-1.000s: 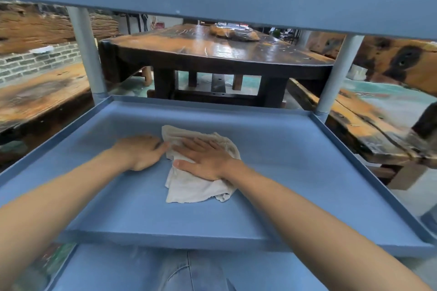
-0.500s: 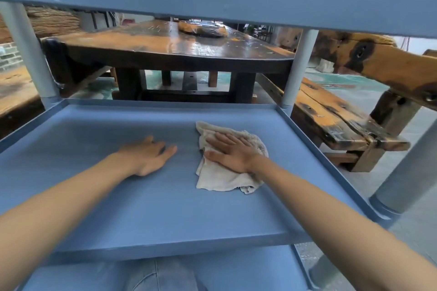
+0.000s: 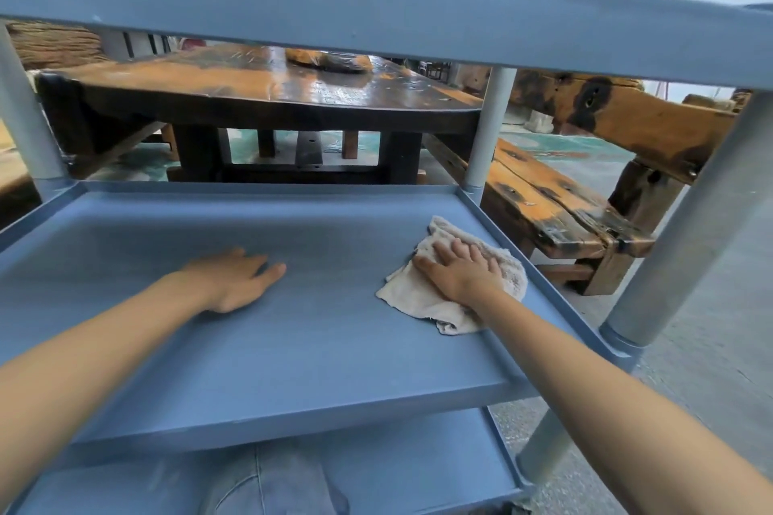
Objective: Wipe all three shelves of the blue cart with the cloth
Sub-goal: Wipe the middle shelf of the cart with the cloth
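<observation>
The blue cart's middle shelf (image 3: 293,347) fills the centre of the view. A crumpled off-white cloth (image 3: 418,297) lies on it near the right rim. My right hand (image 3: 460,272) presses flat on the cloth, fingers spread over it. Further left, my left hand (image 3: 238,280) rests palm down on the bare shelf, holding nothing. The top shelf (image 3: 376,0) crosses overhead. Below the middle shelf, part of the bottom shelf (image 3: 418,472) shows.
Grey posts (image 3: 485,130) stand at the shelf corners, one thick post (image 3: 686,230) near right. A dark wooden table (image 3: 272,92) stands behind the cart and a rough wooden bench (image 3: 556,205) to the right. My denim-clad knee (image 3: 272,485) is over the bottom shelf.
My right hand has slid the cloth from the shelf's middle to its right side. My left hand has let go of the cloth's edge and stays flat on the shelf.
</observation>
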The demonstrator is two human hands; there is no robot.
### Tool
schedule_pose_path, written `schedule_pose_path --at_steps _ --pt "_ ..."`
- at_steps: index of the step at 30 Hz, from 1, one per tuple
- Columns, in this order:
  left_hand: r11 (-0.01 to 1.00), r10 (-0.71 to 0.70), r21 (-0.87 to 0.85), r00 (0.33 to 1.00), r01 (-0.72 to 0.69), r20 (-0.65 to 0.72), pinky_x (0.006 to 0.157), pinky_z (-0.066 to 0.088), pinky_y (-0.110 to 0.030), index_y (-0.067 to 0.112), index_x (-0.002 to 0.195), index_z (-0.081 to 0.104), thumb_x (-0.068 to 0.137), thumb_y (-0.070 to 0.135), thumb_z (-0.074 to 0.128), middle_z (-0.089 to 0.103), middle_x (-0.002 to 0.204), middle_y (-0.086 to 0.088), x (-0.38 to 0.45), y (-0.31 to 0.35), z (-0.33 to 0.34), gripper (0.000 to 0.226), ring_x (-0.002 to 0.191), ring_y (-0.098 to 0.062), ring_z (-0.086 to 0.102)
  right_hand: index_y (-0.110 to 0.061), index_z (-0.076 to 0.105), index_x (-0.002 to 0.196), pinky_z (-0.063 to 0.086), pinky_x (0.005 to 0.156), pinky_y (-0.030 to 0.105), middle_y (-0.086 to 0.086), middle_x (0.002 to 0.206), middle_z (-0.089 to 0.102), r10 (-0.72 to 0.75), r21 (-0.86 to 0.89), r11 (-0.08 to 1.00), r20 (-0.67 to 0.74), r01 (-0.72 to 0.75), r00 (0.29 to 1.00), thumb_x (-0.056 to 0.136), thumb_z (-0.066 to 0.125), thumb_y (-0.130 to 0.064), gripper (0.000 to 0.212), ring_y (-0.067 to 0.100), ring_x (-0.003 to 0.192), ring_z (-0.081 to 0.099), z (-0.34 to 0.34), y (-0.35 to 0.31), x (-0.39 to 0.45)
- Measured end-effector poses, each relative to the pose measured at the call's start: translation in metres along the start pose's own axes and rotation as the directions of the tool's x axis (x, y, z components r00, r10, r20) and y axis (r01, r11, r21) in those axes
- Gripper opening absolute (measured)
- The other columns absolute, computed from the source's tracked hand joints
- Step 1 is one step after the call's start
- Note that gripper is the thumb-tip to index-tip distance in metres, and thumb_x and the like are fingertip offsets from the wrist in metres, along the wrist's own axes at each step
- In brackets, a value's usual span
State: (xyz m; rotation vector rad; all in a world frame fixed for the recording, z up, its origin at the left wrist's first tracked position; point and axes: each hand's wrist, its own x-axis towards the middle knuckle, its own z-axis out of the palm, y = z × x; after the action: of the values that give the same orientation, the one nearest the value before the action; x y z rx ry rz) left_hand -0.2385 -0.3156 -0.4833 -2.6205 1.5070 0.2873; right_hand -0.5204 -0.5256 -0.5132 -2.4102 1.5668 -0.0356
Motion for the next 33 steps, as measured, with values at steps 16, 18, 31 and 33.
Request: schedule_pose_path --at_steps 16,18,31,33 --pt "0.968 0.162 -0.162 0.973 -0.189 -0.166 0.121 0.019 -0.034 0.020 0.145 0.045 0.104 0.051 0.024 0.036 0.158 0.001 -0.035 -0.053 0.023 0.055 0.153 -0.018 0.017 -0.068 0.005 0.151 0.002 0.128 0.049 -0.017 0.171 0.003 -0.504 -0.213 0.821 0.168 0.530 0.847 0.096 0.015 -0.081 0.057 0.014 0.158 -0.002 -0.048 0.061 0.009" --pt "0.971 0.170 -0.145 0.977 -0.188 -0.131 0.119 0.018 -0.032 0.019 0.151 0.036 0.103 0.053 0.026 0.029 0.161 0.000 -0.037 -0.050 0.025 0.060 0.152 -0.018 0.018 -0.073 -0.001 0.147 0.000 0.127 0.052 -0.018 0.171 0.004 -0.458 -0.177 0.861 0.139 0.478 0.878 0.095 0.011 -0.083 0.055 0.014 0.159 0.001 -0.039 0.067 0.009" --pt "0.981 0.147 -0.117 0.986 -0.156 -0.080 0.123 0.016 -0.043 0.033 0.159 0.013 0.087 0.082 0.016 0.007 0.168 0.005 -0.034 -0.055 0.041 0.087 0.154 -0.020 0.010 -0.049 0.013 0.160 0.006 0.126 0.047 -0.004 0.172 0.009 -0.156 -0.212 0.966 -0.007 0.151 0.988 0.098 0.013 -0.075 0.067 0.021 0.159 0.006 -0.016 0.071 -0.034" --pt "0.983 0.149 -0.097 0.984 -0.159 -0.101 0.124 0.013 -0.039 0.029 0.160 0.011 0.096 0.068 0.021 0.005 0.169 0.002 -0.037 -0.053 0.045 0.075 0.155 -0.020 0.008 -0.046 0.017 0.161 0.006 0.126 0.047 -0.001 0.172 0.011 -0.097 -0.176 0.981 -0.049 0.087 0.994 0.097 0.012 -0.076 0.070 0.021 0.159 0.007 -0.012 0.070 -0.042"
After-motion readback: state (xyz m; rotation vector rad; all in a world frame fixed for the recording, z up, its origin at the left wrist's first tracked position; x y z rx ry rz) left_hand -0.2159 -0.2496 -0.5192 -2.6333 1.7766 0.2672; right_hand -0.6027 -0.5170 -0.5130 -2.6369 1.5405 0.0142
